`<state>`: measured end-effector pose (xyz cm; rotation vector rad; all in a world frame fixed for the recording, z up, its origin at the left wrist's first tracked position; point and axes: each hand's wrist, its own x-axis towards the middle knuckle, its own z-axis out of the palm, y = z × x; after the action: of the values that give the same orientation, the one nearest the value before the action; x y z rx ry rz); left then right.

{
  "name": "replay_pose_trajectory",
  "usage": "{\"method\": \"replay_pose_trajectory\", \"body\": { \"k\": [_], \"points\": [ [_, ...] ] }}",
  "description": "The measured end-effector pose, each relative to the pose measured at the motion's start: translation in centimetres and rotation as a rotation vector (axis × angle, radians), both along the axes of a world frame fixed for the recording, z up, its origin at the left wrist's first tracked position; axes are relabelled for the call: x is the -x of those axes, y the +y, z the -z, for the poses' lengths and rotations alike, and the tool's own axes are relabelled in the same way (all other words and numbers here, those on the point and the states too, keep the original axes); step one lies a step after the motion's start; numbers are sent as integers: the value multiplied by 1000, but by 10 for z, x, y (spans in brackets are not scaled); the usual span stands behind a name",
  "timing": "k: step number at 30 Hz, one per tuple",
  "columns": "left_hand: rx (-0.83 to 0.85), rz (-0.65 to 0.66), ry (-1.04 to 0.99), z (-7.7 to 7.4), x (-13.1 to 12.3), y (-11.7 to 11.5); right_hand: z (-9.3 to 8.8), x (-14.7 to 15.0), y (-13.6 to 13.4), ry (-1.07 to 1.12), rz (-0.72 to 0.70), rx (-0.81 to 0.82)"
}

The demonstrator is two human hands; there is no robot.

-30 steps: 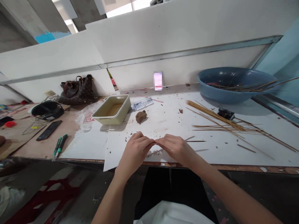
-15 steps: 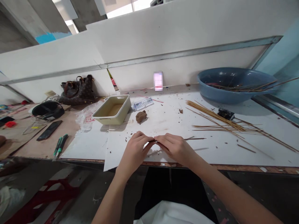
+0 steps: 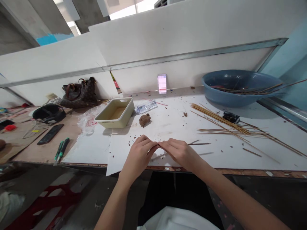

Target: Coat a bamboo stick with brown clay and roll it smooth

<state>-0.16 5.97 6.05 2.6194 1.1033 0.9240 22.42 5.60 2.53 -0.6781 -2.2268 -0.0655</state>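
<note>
dark brown stick (image 3: pixel 200 143), thin, straight, juts rightward past the right hand (image 3: pixel 178 150), over white paper (image 3: pixel 177 126). right and left hand (image 3: pixel 140 151) fingers pinched closed, tips meeting, seemingly both on it; gripped part hidden. lumpy brown clod (image 3: pixel 145 120) beyond.

A craft workshop, by the look of its bench.
The workbench (image 3: pixel 72 125) is partly covered with white paper (image 3: pixel 172 127), on which thin sticks (image 3: pixel 217 117), a brown clay-like lump (image 3: pixel 145 119) and scattered crumbs are spread; green-handled hand tools (image 3: pixel 64 146) are laid nearby.
</note>
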Motion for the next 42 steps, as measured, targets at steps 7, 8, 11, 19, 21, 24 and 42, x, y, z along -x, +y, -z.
{"method": "replay_pose_trajectory", "body": {
  "k": [7,8,11,19,21,24,42],
  "points": [
    [-10,25,56,0,3,4,-3,1,-1,14,-15,59],
    [-9,22,62,1,3,5,-2,2,0,15,-7,74],
    [-11,16,53,4,4,8,1,2,2,12,19,82],
    [16,6,41,5,5,7,4,0,5,-7,37,25],
    [7,-9,38,5,5,6,4,-1,4,-11,33,36],
    [5,-33,31,7,5,6,3,-1,3,-25,29,46],
    [-93,14,55,10,2,5,2,1,3,-10,30,-10]
  ]
}}
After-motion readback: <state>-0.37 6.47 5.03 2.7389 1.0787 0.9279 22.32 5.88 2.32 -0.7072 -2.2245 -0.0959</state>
